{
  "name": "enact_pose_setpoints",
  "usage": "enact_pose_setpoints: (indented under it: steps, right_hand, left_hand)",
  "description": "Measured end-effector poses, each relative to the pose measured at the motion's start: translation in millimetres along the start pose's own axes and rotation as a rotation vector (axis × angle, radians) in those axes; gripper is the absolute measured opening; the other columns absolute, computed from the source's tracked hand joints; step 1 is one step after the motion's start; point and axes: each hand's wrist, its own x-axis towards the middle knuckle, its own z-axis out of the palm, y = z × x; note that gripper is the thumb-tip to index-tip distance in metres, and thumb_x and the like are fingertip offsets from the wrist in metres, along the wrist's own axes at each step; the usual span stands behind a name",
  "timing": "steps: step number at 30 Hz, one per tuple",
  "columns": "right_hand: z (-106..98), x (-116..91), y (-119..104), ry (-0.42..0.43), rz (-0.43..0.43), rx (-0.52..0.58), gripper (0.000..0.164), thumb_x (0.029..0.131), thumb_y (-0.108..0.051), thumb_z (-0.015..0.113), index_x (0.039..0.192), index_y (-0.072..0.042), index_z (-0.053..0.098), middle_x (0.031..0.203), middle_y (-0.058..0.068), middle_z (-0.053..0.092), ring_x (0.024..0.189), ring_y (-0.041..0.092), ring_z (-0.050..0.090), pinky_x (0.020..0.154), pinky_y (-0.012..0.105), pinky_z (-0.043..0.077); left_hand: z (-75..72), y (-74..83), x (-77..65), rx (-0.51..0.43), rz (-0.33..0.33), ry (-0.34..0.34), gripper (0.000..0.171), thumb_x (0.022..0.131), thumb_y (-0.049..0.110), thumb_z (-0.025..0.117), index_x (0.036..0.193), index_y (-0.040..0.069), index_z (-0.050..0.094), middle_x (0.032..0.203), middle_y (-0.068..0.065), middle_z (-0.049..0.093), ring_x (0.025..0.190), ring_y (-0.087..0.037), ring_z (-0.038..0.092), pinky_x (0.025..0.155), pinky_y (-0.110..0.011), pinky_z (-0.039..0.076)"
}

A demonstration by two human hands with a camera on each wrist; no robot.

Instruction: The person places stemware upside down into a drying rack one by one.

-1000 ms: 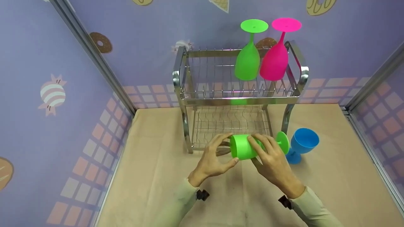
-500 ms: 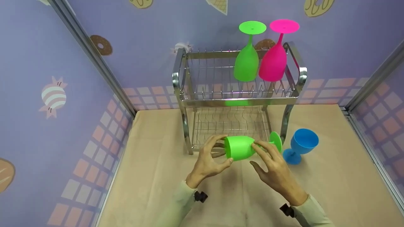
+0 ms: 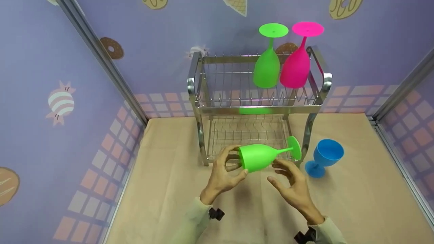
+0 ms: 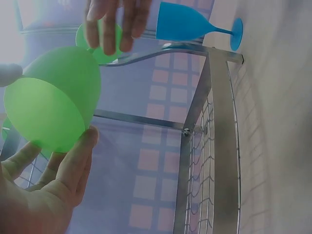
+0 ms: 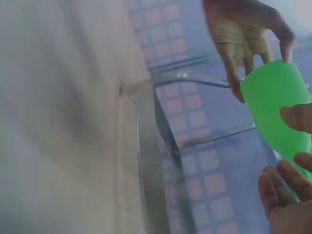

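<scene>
A green plastic goblet [image 3: 257,157] lies on its side in the air, its mouth to the left and its foot to the upper right. My left hand [image 3: 222,174] grips its rim between thumb and fingers. Just below the bowl and stem is my right hand [image 3: 294,188], fingers loosely bent and holding nothing. In the left wrist view, the right fingers [image 4: 109,36] hang in front of the goblet's foot. A blue goblet [image 3: 328,152] stands upright on the table to the right of my right hand.
A two-tier metal dish rack [image 3: 257,109] stands behind my hands. On its upper tier, a second green goblet [image 3: 266,69] and a pink goblet [image 3: 295,69] sit upside down towards the right. Beige cloth [image 3: 162,203] covers the table, with patterned walls around it.
My right hand has let go of the green goblet and lowered slightly away from it. The goblet, in my left hand, has shifted a little left, its foot tilting upward.
</scene>
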Motion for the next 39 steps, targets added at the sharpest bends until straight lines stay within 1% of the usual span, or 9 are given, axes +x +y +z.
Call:
enact_pose_setpoints:
  steps: [3, 6, 10, 15, 19, 23, 29, 34, 39]
  right_hand:
    - [4.1, -2.3, 1.2, 0.019, 0.205, 0.256, 0.064, 0.091, 0.013, 0.076, 0.150, 0.004, 0.053, 0.142, 0.017, 0.062, 0.126, 0.022, 0.068, 0.105, 0.030, 0.061]
    - [6.9, -2.2, 0.6, 0.045, 0.343, 0.436, 0.066, 0.097, 0.012, 0.068, 0.157, 0.006, 0.041, 0.148, 0.011, 0.057, 0.132, 0.019, 0.065, 0.109, 0.032, 0.058]
    - [9.0, 0.1, -1.7, 0.082, 0.419, 0.595, 0.070, 0.101, 0.008, 0.062, 0.162, 0.007, 0.028, 0.153, 0.007, 0.053, 0.140, 0.018, 0.060, 0.114, 0.033, 0.055]
    - [11.8, 0.7, -7.2, 0.124, 0.478, 0.731, 0.067, 0.105, 0.003, 0.058, 0.163, 0.005, 0.024, 0.153, 0.007, 0.052, 0.141, 0.017, 0.058, 0.118, 0.034, 0.051]
    - [13.9, 0.6, -11.4, 0.137, 0.493, 0.787, 0.063, 0.107, 0.000, 0.056, 0.162, 0.001, 0.026, 0.151, 0.005, 0.052, 0.141, 0.017, 0.057, 0.120, 0.033, 0.050]
    - [16.3, 0.7, -13.2, 0.143, 0.468, 0.826, 0.053, 0.108, -0.002, 0.054, 0.158, -0.005, 0.036, 0.151, 0.004, 0.055, 0.140, 0.016, 0.057, 0.121, 0.034, 0.049]
    - [19.7, 1.4, -15.4, 0.159, 0.423, 0.904, 0.045, 0.110, -0.004, 0.051, 0.154, -0.012, 0.046, 0.149, 0.002, 0.056, 0.138, 0.016, 0.059, 0.121, 0.035, 0.049]
    - [20.4, 3.2, -17.6, 0.167, 0.400, 0.928, 0.044, 0.110, -0.003, 0.051, 0.154, -0.013, 0.048, 0.149, 0.003, 0.057, 0.137, 0.016, 0.060, 0.121, 0.035, 0.049]
    - [19.1, 6.8, -20.3, 0.174, 0.378, 0.948, 0.043, 0.110, -0.002, 0.051, 0.152, -0.012, 0.050, 0.147, 0.004, 0.059, 0.136, 0.016, 0.061, 0.120, 0.034, 0.050]
  left_hand:
    - [6.1, 1.1, -0.2, -0.009, 0.007, -0.014, 0.070, 0.084, 0.025, 0.080, 0.148, 0.013, 0.054, 0.136, -0.020, 0.059, 0.112, -0.038, 0.073, 0.083, -0.042, 0.068]
    - [11.7, 2.4, -0.9, -0.007, 0.007, -0.024, 0.071, 0.084, 0.026, 0.079, 0.148, 0.010, 0.054, 0.136, -0.020, 0.059, 0.114, -0.038, 0.072, 0.084, -0.038, 0.067]
    - [18.3, 3.6, -2.7, -0.016, 0.006, -0.028, 0.072, 0.083, 0.025, 0.080, 0.149, 0.010, 0.054, 0.137, -0.019, 0.057, 0.116, -0.037, 0.071, 0.085, -0.035, 0.067]
    - [24.3, 4.5, -5.0, -0.021, 0.005, -0.030, 0.072, 0.083, 0.023, 0.081, 0.148, 0.012, 0.054, 0.138, -0.018, 0.057, 0.116, -0.035, 0.070, 0.085, -0.034, 0.067]
    - [27.3, 5.7, -5.1, -0.028, 0.014, -0.032, 0.071, 0.082, 0.022, 0.081, 0.147, 0.014, 0.054, 0.138, -0.017, 0.058, 0.115, -0.031, 0.071, 0.085, -0.033, 0.066]
    - [29.8, 5.9, -4.5, -0.030, 0.022, -0.031, 0.071, 0.081, 0.021, 0.081, 0.146, 0.015, 0.054, 0.137, -0.016, 0.057, 0.115, -0.027, 0.071, 0.084, -0.032, 0.066]
    - [32.7, 8.1, -4.9, -0.051, 0.016, -0.041, 0.072, 0.082, 0.021, 0.080, 0.148, 0.015, 0.051, 0.140, -0.015, 0.055, 0.119, -0.028, 0.070, 0.087, -0.034, 0.066]
    - [32.9, 10.9, -5.6, -0.065, 0.027, -0.051, 0.073, 0.085, 0.022, 0.079, 0.150, 0.009, 0.048, 0.144, -0.017, 0.053, 0.122, -0.029, 0.068, 0.091, -0.036, 0.065]
    - [31.2, 12.3, -5.5, -0.091, 0.048, -0.061, 0.073, 0.088, 0.022, 0.079, 0.153, 0.012, 0.047, 0.144, -0.019, 0.053, 0.126, -0.030, 0.066, 0.096, -0.043, 0.065]
